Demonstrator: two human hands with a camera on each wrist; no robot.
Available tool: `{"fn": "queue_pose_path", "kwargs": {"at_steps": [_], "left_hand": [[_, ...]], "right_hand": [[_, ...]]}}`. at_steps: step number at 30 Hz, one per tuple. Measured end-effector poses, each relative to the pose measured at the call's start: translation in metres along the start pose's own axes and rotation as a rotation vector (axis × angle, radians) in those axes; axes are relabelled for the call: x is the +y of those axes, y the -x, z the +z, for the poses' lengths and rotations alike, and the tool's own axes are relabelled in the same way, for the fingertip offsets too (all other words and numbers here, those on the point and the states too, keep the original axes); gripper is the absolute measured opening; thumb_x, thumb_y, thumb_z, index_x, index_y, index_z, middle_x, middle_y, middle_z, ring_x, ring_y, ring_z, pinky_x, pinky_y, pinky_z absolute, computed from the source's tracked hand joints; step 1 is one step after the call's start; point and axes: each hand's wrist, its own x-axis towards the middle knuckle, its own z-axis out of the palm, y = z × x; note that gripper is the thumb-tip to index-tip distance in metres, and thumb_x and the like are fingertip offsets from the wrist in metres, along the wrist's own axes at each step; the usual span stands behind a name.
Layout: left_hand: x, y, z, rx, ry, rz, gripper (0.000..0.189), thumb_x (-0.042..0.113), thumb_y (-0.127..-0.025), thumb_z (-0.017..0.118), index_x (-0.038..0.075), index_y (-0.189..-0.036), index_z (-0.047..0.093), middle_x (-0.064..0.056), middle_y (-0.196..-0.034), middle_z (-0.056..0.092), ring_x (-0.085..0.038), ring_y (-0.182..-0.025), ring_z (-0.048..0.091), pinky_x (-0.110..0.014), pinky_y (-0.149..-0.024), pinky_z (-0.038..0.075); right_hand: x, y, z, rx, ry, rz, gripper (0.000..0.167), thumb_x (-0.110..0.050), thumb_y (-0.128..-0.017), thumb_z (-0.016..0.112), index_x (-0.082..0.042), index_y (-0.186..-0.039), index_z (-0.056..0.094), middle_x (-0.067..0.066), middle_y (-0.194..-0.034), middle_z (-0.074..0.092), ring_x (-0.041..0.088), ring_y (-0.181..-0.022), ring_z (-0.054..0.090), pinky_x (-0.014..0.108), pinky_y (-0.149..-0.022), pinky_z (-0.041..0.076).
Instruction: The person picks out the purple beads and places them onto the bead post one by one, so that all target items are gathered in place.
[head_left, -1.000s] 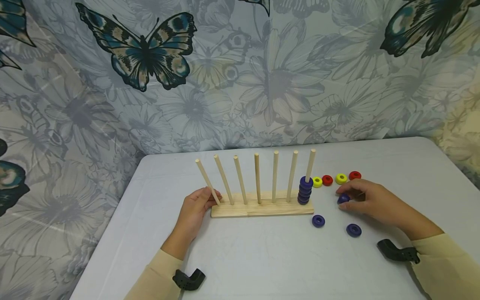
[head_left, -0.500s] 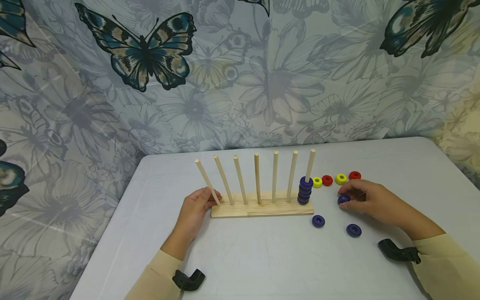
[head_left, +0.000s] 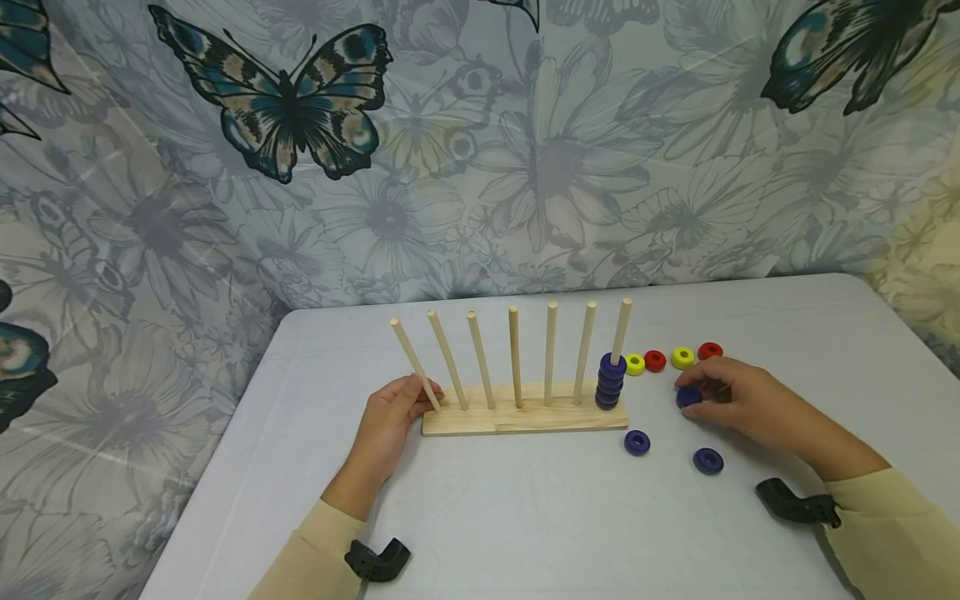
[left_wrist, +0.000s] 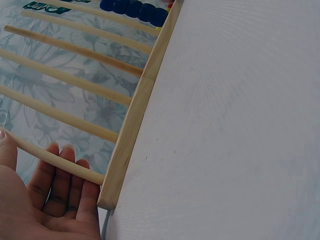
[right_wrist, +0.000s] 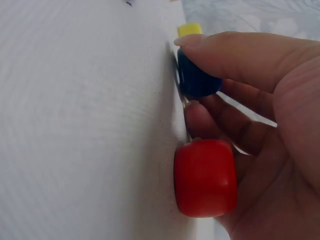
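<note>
A pale wooden peg rack [head_left: 525,425] stands on the white table, with several upright pegs. My left hand [head_left: 386,421] holds the rack's leftmost peg [left_wrist: 62,162] low down, thumb on one side and fingers behind. Several dark blue rings [head_left: 611,382] are stacked on the rightmost peg. To the right of the rack, my right hand [head_left: 742,404] pinches another blue ring [right_wrist: 197,75] between thumb and fingers, close over the table. Beneath that hand, a red ring [right_wrist: 205,177] shows near the palm in the right wrist view.
Two loose blue rings, a nearer one [head_left: 708,461] and one by the rack's right end [head_left: 637,442], lie in front. Behind my right hand run yellow [head_left: 682,358] and red rings [head_left: 655,361] in a row. A butterfly-patterned cloth [head_left: 450,167] hangs behind the table [head_left: 525,525].
The blue ring in my right fingers has turned slightly, from tilted on edge to flatter. Both hands have kept nearly the same place, and the rack has not moved.
</note>
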Motion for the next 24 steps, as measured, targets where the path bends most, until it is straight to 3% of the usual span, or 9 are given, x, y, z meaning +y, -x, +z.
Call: {"fn": "queue_pose_path", "kwargs": {"at_steps": [15,24], "left_hand": [[-0.001,-0.001,0.000,0.000,0.005,0.000,0.042,0.025,-0.117,0.057,-0.014,-0.116,0.070,-0.015,-0.109,0.073,-0.027,-0.110,0.070,-0.034,-0.098,0.059],[-0.001,-0.001,0.000,0.003,-0.005,0.010,0.044,0.024,-0.117,0.055,-0.017,-0.116,0.069,-0.014,-0.107,0.074,-0.024,-0.107,0.070,-0.032,-0.096,0.059]], "right_hand": [[-0.005,-0.001,-0.002,0.018,0.000,-0.003,0.038,-0.016,-0.093,0.091,-0.004,-0.124,0.073,0.005,-0.117,0.071,0.024,-0.102,0.065,0.027,-0.083,0.058],[-0.015,0.000,-0.005,0.094,0.011,-0.039,0.039,-0.004,-0.091,0.090,-0.004,-0.125,0.072,0.009,-0.119,0.070,0.027,-0.102,0.067,0.028,-0.082,0.059]]}}
